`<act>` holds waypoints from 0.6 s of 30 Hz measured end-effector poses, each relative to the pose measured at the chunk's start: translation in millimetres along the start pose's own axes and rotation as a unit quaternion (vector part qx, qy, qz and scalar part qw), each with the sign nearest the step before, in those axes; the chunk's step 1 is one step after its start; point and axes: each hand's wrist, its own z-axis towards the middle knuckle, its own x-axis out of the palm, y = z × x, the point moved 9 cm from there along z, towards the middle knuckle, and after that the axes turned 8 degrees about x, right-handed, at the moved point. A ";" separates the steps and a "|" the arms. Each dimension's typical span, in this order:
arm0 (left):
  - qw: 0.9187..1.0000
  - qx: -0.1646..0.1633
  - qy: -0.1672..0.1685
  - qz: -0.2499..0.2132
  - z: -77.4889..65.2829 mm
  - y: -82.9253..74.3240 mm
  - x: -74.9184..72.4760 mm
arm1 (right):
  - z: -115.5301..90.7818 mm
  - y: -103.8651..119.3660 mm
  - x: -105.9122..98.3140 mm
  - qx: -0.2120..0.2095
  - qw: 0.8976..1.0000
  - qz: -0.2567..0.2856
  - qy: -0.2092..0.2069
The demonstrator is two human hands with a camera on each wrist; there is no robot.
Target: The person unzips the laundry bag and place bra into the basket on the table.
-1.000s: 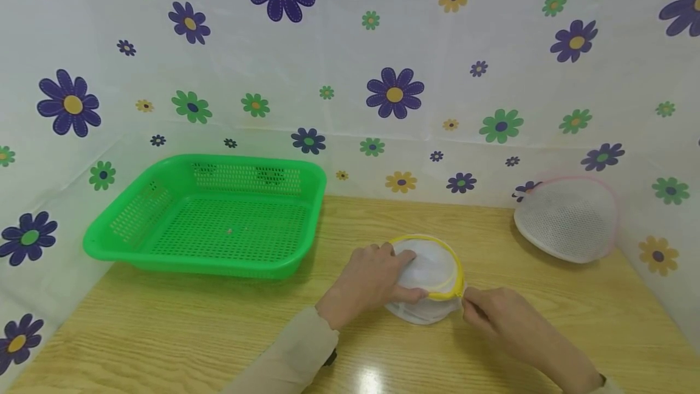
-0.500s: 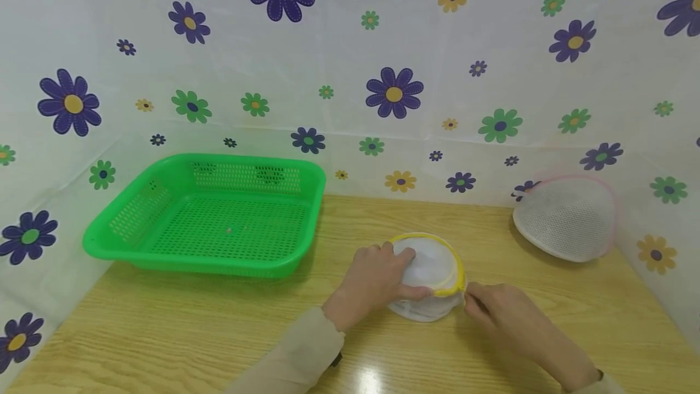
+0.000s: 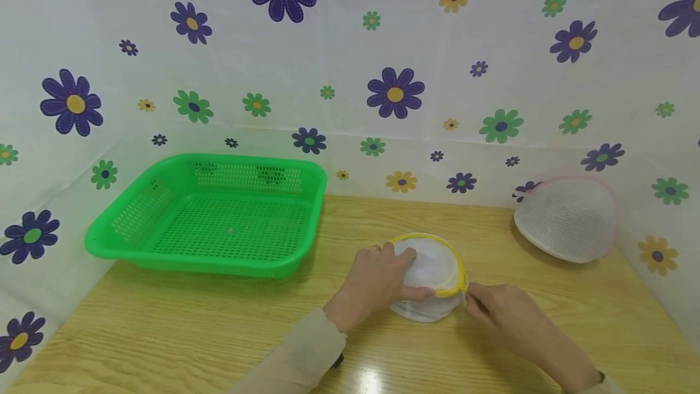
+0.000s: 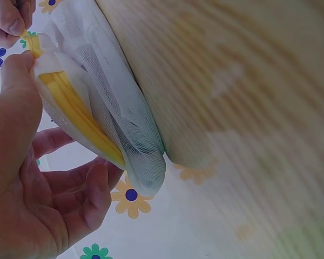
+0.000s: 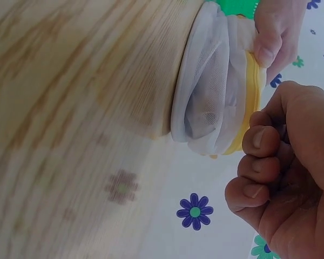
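A small round white mesh laundry bag [image 3: 429, 263] with a yellow zipper [image 4: 75, 105] running round its top sits on the wooden table. My left hand [image 3: 377, 281] holds it from the left, index finger over the top and thumb at the zipper edge. At the bag's right side, my right hand [image 3: 505, 318] pinches the zipper pull [image 4: 25, 33], its other fingers curled in the right wrist view. The pull is mostly hidden by the fingertips. Folded mesh walls of the bag show in both wrist views.
A green perforated plastic basket [image 3: 314, 224] stands at the back left of the table. Another white mesh bag [image 3: 569, 221] with pink edging leans by the wall at the back right. A flower-printed sheet [image 3: 350, 53] encloses the back and sides.
Both hands and the bag have shifted very slightly to the right and away from me. Their holds look the same; basket and pink-edged bag stay put.
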 end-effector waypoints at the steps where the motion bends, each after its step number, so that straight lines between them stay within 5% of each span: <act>1: 1.000 0.000 -0.001 0.001 0.1 -0.1 0.0 | 0.0 0.6 0.0 -0.001 1.000 0.000 -0.001; 18: 1.000 -0.008 0.008 -0.006 0.0 1.6 1.3 | -1.3 4.0 1.6 -0.009 1.000 0.013 0.005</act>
